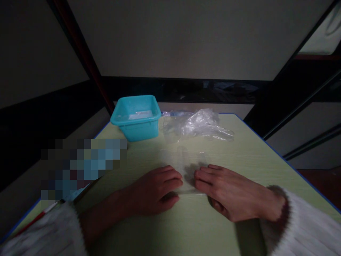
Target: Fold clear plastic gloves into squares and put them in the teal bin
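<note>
Clear plastic film [181,160] lies flat on the pale yellow-green counter [205,227] in the head view, directly in front of the person and between the two hands. The left hand [154,192] comes in over the film's near left part, its fingers bent and lying close together, the thumb a little apart below them; whether it pinches the film cannot be told. The right hand [226,192] rests at the near right part with its fingers curled downward and close together, the fingertips partly hidden, so its grip cannot be told either. Both wrists run into fluffy, light-coloured sleeves [306,227]. Beyond the film, near the far edge, a crumpled clear bag [199,124] spreads across the counter, catching the light. Just left of that bag stands a turquoise basin [141,131], upright, with something whitish and flat [140,114] inside. Along the left edge, a bluish patch [93,165] is blurred into blocks, and a red-and-white stick [36,220] lies near the left sleeve. A blue trim lines the counter's border.
</note>
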A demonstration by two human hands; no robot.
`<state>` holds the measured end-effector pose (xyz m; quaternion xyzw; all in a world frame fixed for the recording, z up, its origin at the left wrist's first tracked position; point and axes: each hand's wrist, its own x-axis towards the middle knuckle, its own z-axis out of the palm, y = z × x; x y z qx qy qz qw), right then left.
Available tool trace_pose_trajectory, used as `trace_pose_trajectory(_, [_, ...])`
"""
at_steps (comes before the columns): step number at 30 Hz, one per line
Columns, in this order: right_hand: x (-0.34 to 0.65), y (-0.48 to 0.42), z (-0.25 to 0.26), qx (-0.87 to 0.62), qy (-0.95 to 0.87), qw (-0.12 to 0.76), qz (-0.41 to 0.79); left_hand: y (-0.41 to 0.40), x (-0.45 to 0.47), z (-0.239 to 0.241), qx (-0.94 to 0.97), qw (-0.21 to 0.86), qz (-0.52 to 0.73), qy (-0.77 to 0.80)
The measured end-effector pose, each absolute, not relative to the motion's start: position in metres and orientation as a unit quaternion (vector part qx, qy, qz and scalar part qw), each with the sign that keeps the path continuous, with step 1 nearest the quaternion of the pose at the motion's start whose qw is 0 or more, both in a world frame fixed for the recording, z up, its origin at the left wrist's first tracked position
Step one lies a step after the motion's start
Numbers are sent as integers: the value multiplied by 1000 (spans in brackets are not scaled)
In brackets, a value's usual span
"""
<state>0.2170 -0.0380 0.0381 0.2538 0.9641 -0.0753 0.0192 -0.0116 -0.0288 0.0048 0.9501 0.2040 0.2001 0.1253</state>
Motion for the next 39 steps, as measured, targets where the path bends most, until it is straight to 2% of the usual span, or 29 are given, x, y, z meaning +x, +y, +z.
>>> trace_pose_trajectory(3, [223, -33, 35, 247, 962, -21, -115, -28, -11, 4, 947, 136, 204, 209])
trace_pose_trajectory(9, [236, -21, 28, 278, 907, -141, -284, -26, -11, 4, 931, 167, 234, 226])
trace_pose_trajectory(16, [240, -12, 23, 360, 826, -210, -378, -19, -10, 5, 862, 269, 308, 300])
trace_pose_trajectory(27, [243, -6, 27, 390, 765, -354, -371, -6, -17, 23, 716, 352, 368, 477])
trace_pose_trajectory(32, [241, -7, 35, 395, 747, -394, -362, -8, -16, 34, 669, 409, 386, 486])
trace_pose_trajectory(39, [239, -21, 57, 385, 754, -425, -320, -20, -17, 54, 690, 391, 408, 453])
